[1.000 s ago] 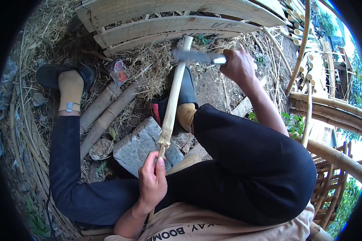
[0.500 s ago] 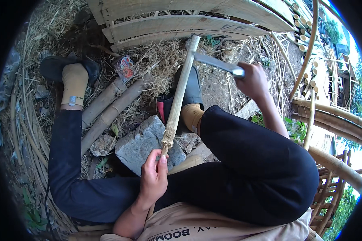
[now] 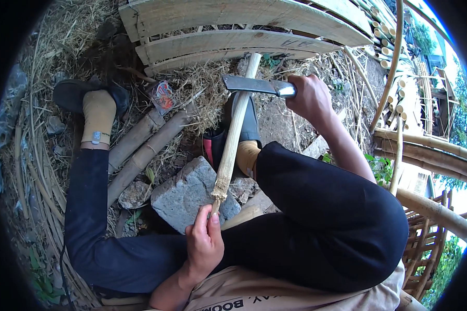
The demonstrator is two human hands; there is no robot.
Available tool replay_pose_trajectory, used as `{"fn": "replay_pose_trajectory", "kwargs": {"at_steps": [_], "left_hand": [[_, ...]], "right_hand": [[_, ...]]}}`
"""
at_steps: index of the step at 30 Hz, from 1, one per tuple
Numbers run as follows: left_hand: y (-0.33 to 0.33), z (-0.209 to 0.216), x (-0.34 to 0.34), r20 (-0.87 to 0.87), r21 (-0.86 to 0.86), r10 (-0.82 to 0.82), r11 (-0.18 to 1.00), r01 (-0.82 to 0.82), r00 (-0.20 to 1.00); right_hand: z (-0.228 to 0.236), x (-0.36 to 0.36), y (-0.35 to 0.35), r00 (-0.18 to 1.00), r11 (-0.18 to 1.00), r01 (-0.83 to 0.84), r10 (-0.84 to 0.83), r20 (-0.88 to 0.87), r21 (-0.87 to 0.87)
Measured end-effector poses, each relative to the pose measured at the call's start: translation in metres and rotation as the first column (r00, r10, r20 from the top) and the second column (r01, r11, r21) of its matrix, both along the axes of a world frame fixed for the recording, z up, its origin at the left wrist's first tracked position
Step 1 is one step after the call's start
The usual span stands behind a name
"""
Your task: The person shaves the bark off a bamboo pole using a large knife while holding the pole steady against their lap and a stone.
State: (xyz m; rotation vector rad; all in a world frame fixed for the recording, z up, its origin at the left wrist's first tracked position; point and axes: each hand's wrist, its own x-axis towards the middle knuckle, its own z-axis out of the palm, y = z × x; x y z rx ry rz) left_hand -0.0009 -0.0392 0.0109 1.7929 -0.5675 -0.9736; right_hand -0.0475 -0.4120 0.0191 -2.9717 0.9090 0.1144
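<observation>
From the head camera, looking down, the person sits on the ground with both legs in dark trousers bent out in front. The left hand (image 3: 205,243) is closed around the lower end of a bamboo stick (image 3: 234,132), fingers pressed together and curled about it, thumb lying along the top. The stick slants up and away from that hand, its frayed lower part resting on a grey stone block (image 3: 184,192) that lies between the knees.

The right hand (image 3: 310,98) is wrapped tight around the handle of a cleaver-like knife (image 3: 255,84), fingers folded shut on the grip. The flat steel blade points to the person's left and crosses the upper part of the stick, its edge touching or just against it; which, I cannot tell.

Beside the stone, on the person's left, two thicker bamboo poles (image 3: 145,147) lie side by side on straw and dry litter. A black shoe (image 3: 70,93) with a tan sock sits further left. Beyond the stick's tip, split bamboo planks (image 3: 233,41) lie in a curved stack. On the right, bent bamboo poles (image 3: 425,142) arch near a woven frame.
</observation>
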Motion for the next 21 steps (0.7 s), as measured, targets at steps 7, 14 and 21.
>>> {"fn": "replay_pose_trajectory", "kwargs": {"at_steps": [7, 14, 21], "left_hand": [[-0.003, 0.004, 0.0, 0.027, 0.006, 0.018, 1.0, -0.018, 0.999], [0.0, -0.01, -0.004, 0.0, 0.006, -0.02, 1.0, 0.02, 1.0], [0.002, -0.025, -0.003, -0.12, 0.081, -0.013, 0.996, 0.023, 0.993]], "right_hand": [[-0.005, -0.001, -0.002, 1.0, 1.0, 0.009, -0.008, 0.026, -0.024], [-0.032, -0.022, -0.016, 0.999, 0.998, 0.034, -0.034, -0.004, -0.058], [-0.013, -0.088, -0.073, 0.958, 0.939, 0.285, -0.282, 0.046, -0.193]]}}
